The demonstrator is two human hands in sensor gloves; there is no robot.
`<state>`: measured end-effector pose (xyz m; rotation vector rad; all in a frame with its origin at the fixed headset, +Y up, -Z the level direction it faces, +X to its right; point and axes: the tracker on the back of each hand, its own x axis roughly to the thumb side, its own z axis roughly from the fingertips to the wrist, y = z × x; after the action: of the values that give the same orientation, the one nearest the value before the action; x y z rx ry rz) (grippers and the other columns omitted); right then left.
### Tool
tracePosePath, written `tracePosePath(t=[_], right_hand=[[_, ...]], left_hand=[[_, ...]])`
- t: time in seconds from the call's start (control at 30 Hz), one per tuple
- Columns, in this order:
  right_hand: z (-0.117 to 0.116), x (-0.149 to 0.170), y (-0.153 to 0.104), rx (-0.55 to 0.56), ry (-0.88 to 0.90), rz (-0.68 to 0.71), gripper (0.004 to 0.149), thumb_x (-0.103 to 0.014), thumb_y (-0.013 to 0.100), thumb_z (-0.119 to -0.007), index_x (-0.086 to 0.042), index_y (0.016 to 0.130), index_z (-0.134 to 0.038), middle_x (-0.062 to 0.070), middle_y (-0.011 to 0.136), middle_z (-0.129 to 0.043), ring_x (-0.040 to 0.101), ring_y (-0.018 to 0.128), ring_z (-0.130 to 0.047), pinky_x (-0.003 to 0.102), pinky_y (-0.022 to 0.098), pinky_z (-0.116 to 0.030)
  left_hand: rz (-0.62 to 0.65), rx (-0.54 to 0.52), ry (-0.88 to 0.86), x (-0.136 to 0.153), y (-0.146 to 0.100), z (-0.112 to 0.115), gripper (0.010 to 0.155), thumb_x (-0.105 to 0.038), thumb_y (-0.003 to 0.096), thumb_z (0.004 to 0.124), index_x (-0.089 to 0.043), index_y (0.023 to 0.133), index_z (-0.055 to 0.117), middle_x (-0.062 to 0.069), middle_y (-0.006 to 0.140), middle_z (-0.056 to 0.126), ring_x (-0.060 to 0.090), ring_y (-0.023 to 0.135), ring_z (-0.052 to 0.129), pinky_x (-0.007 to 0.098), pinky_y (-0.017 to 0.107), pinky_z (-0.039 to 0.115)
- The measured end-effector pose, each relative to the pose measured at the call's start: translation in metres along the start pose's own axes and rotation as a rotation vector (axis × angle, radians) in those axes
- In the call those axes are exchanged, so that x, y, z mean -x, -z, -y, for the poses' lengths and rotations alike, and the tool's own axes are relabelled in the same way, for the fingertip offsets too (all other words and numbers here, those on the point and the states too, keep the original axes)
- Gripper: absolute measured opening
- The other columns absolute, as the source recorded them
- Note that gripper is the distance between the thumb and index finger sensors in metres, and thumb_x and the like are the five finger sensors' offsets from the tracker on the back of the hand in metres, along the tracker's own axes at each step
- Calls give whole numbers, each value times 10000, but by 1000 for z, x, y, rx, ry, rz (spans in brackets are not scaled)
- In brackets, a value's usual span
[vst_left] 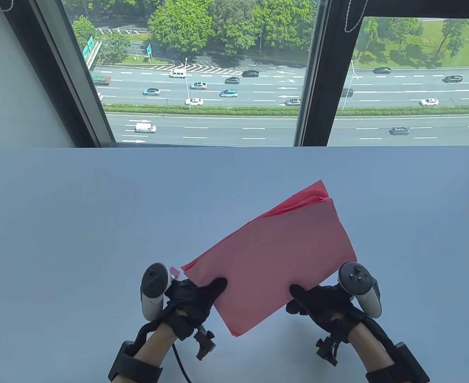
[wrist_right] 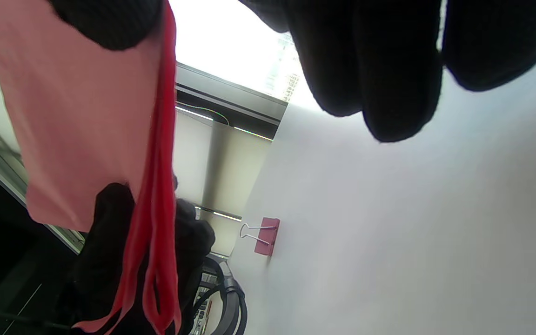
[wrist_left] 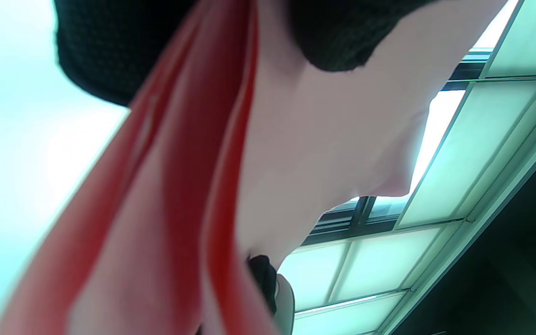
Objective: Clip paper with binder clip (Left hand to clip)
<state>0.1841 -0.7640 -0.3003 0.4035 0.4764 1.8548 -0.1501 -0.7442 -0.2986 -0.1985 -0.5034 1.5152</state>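
A stack of pink paper sheets is held tilted above the table between both hands. My left hand grips its near left edge, thumb on top. My right hand grips its near right edge, thumb on top. The sheets fan apart at the far corner. The paper fills the left wrist view and hangs at the left of the right wrist view. A pink binder clip with wire handles lies on the table by my left hand; in the table view only a bit of it shows.
The white table stretches to a window at the back. My right hand's other fingers hang free above the table in the right wrist view.
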Motion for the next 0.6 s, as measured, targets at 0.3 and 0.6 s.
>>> tracePosePath(t=[0.3,0.6], right_hand=[[-13,-9,0,-50,-16,40,824,-582,470,-697,-35,1058,-511,246,906,-818,497,651,-918,637,458,-726],[2,-17,-4,194,84,171,568,-405,467,-764,-54,911,-813,120,675,-1036,359,473,-1056,542,386,-826]], left_hand=[[-3,-21,-54,1,-2,16,520,-374,497,712,-268,1004,752,48,830,983,278,584,1061,466,440,861],[-23,76,15,3,0,25,549,-396,498,715,-210,1015,723,67,830,983,283,571,1069,468,432,865]])
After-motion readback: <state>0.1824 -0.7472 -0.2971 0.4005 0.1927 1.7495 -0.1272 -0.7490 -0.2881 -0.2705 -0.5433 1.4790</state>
